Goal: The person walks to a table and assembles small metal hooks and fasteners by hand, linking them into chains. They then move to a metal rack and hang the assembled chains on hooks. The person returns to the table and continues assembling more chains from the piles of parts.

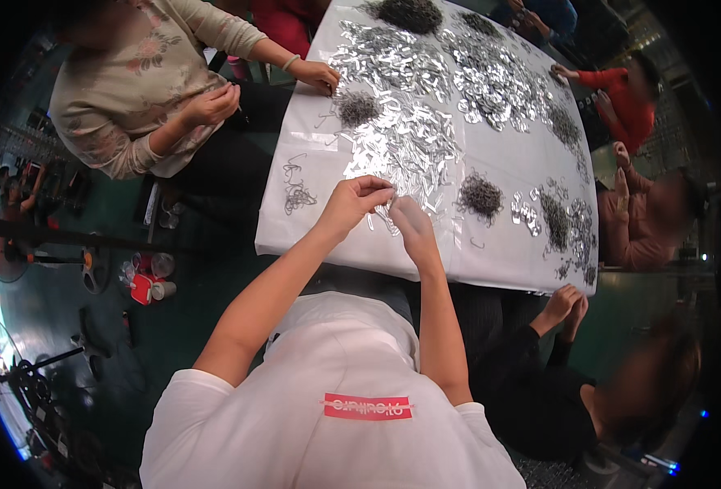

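Observation:
Over the near part of the white-covered table (336, 240), my left hand (351, 207) is closed, thumb and forefinger pinched together. What they hold, if anything, is too small to make out. Close beside it, my right hand (413, 226) is smeared by motion, its fingers bent toward the left fingertips. Just beyond both hands spreads a heap of shiny, flat silver metal pieces (413, 147). To the right lies a mound of small dark wire hooks (481, 196). Some loose wire hooks (298, 198) lie to the left.
Another dark mound (358, 108) sits by a co-worker's hand (316, 75) at the left edge. More silver pieces (499, 85) cover the far right. Other people sit around the table; one's hands (564, 306) are at the near right corner. A red container (141, 288) stands at lower left.

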`<move>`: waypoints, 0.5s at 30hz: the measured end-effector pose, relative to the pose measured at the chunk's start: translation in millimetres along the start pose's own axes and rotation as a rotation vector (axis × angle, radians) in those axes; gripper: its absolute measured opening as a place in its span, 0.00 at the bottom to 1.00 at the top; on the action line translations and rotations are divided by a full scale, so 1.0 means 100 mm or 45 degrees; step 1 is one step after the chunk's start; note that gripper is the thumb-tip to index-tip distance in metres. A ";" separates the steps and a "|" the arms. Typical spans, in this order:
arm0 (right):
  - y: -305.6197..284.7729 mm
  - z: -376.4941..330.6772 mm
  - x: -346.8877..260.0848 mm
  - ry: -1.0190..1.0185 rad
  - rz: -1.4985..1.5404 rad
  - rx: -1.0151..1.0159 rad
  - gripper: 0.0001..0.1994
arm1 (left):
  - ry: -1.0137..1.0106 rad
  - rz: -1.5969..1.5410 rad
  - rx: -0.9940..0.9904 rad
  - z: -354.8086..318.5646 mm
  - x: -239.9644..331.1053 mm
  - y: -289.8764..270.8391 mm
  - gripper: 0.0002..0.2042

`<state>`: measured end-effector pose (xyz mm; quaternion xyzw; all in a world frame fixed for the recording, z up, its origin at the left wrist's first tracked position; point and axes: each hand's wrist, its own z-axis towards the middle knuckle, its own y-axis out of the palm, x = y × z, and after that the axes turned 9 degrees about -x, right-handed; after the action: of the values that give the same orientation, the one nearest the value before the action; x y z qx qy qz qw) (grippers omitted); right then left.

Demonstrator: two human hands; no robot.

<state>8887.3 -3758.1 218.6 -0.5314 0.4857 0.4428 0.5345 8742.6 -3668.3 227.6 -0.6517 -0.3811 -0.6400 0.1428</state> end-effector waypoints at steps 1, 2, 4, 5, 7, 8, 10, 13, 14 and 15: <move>0.01 -0.03 0.05 -0.048 0.033 -0.012 0.05 | 0.009 0.013 0.008 -0.02 -0.02 0.03 0.09; 0.01 -0.06 0.09 -0.062 0.049 0.001 0.05 | 0.041 0.049 0.036 -0.04 -0.05 0.07 0.09; -0.03 -0.11 0.19 -0.032 0.049 0.004 0.06 | 0.114 0.111 0.059 -0.03 -0.10 0.13 0.09; -0.09 -0.13 0.25 0.010 0.036 -0.015 0.07 | 0.113 0.138 0.069 -0.02 -0.13 0.17 0.08; -0.30 -0.14 0.36 0.016 0.035 -0.049 0.10 | 0.192 0.087 0.090 0.04 -0.18 0.23 0.08; -0.46 -0.13 0.43 0.071 -0.174 0.110 0.13 | 0.232 0.065 0.099 0.08 -0.20 0.25 0.08; -0.90 -0.09 0.55 0.043 -0.557 0.335 0.17 | 0.233 0.059 0.145 0.16 -0.23 0.28 0.07; -1.55 0.11 0.77 0.338 -1.069 0.794 0.26 | 0.251 0.055 0.210 0.26 -0.23 0.31 0.06; -1.69 0.17 0.84 0.492 -1.209 0.892 0.27 | 0.230 0.039 0.218 0.29 -0.23 0.32 0.06; -1.80 0.23 0.91 0.649 -1.353 1.018 0.28 | 0.203 0.031 0.243 0.30 -0.23 0.34 0.06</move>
<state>9079.4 -3746.6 152.1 -0.5465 0.3962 -0.2278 0.7018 8790.3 -3677.7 211.9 -0.5867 -0.4199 -0.6488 0.2419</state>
